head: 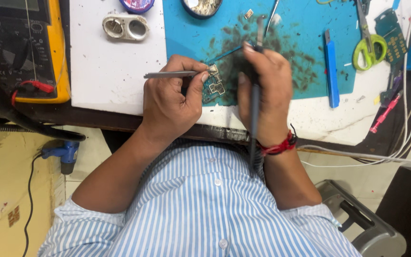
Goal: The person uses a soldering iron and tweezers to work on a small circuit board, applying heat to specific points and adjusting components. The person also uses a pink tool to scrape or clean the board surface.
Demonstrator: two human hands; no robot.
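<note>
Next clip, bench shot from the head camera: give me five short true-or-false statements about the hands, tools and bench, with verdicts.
1. The left hand holds metal tweezers whose tips meet the small circuit board. True.
2. The right hand is empty. False: it grips a dark soldering iron with a cable running down toward the wrist.
3. The circuit board lies on the blue mat. True, at the mat's near edge.
4. The green-handled scissors lie left of the hands. False: they lie to the right, on the mat.
5. The yellow multimeter sits on the blue mat. False: it sits at the far left, off the mat.
</note>
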